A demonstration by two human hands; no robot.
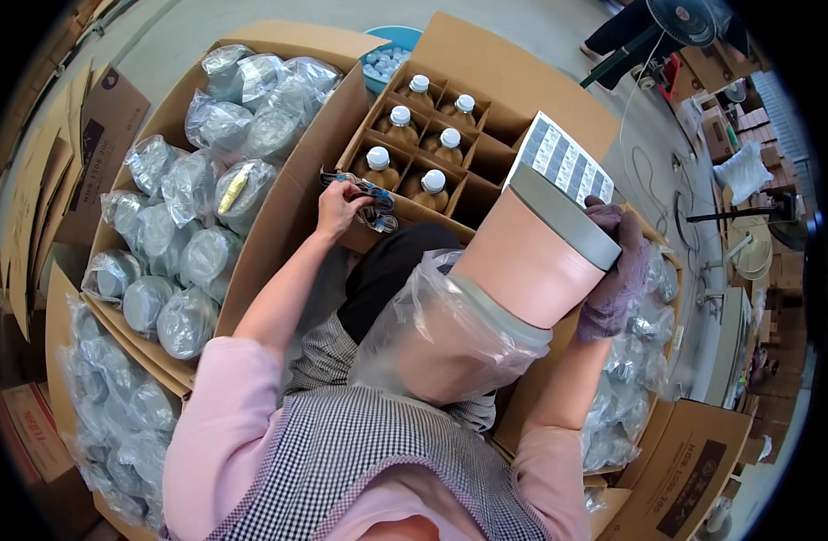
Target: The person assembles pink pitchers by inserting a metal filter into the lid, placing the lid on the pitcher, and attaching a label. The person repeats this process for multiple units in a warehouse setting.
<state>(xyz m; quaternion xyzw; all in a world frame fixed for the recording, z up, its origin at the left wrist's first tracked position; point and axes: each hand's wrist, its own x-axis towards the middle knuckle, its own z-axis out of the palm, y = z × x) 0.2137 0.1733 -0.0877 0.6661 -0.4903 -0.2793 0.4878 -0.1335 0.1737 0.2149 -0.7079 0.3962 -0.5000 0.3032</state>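
Observation:
My right hand [612, 270], in a purple glove, grips a large pink tub [531, 261] with a grey rim that lies tilted on my lap. The tub's lower half sits inside a clear plastic bag [432, 334]. A sheet of black-and-white labels [563, 162] stands just behind its upper end. My bare left hand [340, 209] rests on the near edge of a divided cardboard box [405, 212] and holds a pair of scissors [369, 200]. Several brown bottles with white caps [405, 149] stand in that box's cells; some cells at the right are empty.
At the left, a big open carton [279, 243] holds several bagged tubs [197, 189]. More bagged tubs lie at the lower left [107, 406] and at the right [630, 379]. A blue basin of caps [387, 54] sits behind. Flat cartons [694, 469] lie at the lower right, a fan [685, 18] beyond.

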